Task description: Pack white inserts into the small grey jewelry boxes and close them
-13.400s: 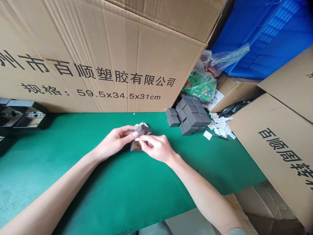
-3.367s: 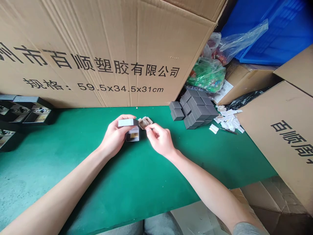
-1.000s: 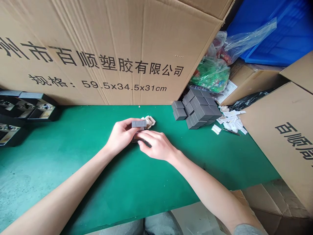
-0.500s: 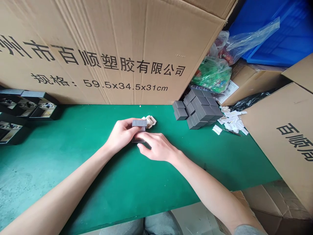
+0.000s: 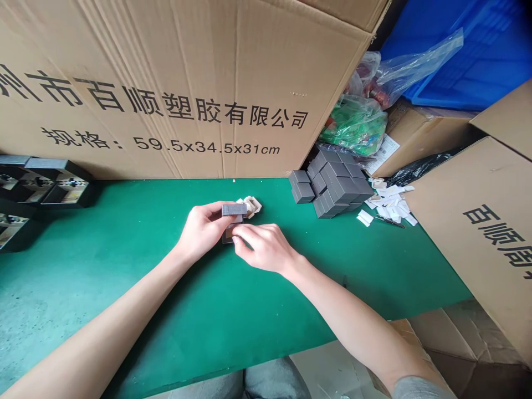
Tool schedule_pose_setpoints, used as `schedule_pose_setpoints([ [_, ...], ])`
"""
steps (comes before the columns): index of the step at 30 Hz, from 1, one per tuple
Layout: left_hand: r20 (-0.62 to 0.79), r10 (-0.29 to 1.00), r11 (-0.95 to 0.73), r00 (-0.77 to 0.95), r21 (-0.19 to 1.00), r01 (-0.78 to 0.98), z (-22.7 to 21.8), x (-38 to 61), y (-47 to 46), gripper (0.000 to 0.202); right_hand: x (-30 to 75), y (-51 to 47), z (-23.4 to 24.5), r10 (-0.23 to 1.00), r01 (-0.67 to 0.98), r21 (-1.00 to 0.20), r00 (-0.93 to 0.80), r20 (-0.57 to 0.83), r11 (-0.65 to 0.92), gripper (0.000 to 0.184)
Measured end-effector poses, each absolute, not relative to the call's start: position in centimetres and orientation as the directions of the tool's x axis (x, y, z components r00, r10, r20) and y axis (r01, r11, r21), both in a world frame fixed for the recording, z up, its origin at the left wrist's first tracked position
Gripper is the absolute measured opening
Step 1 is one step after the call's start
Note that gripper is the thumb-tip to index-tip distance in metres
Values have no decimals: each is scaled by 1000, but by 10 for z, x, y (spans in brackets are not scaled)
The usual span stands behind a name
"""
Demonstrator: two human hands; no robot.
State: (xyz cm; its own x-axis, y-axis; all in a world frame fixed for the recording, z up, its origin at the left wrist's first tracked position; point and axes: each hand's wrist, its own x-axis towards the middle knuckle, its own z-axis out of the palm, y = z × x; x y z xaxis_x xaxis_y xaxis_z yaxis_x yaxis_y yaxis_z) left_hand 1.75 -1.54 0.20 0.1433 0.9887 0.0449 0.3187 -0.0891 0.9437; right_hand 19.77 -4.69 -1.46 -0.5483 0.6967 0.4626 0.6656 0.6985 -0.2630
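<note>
Left hand (image 5: pixel 203 230) curled shut round a matte grey rectangular box (image 5: pixel 234 209); right hand (image 5: pixel 261 248) half-curled, fingertips (image 5: pixel 238 237) on the box's dark lower half, hold unclear; green work mat (image 5: pixel 124 288) beneath; stacked grey boxes (image 5: pixel 334 185) right of the grip; crumpled cream paper scraps (image 5: pixel 250 206) just beyond; a slack fingertip hold risking that lower half slipping free.

- a small box (image 5: pixel 229 236) sits on the worktop (image 5: pixel 124 310), between the left hand (image 5: pixel 203 230) and the right hand (image 5: pixel 261 247)
- a box lid (image 5: pixel 234 209) lies in the left hand
- paper scraps (image 5: pixel 251 206) lie just behind the lid
- a stack of boxes (image 5: pixel 334 185) stands further right
- paper slips (image 5: pixel 390 203) lie beyond it
- a large carton (image 5: pixel 166 72) stands behind the worktop
- trays (image 5: pixel 45 183) sit at far left
</note>
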Motion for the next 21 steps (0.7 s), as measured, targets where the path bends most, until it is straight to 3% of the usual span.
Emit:
schedule_pose_setpoints([
  [8, 49, 991, -88, 128, 944, 319, 1, 21, -18, 28, 194, -50, -11, 690, 705, -152, -588, 421, 693, 29],
  [13, 30, 992, -65, 125, 957, 283, 1, 20, -16, 28, 195, -45, -16, 635, 653, -160, -601, 485, 740, 25],
  [21, 45, 986, -82, 158, 968, 237, -3, 18, -17, 29, 198, -43, -19, 657, 687, -200, -504, 561, 698, 21],
])
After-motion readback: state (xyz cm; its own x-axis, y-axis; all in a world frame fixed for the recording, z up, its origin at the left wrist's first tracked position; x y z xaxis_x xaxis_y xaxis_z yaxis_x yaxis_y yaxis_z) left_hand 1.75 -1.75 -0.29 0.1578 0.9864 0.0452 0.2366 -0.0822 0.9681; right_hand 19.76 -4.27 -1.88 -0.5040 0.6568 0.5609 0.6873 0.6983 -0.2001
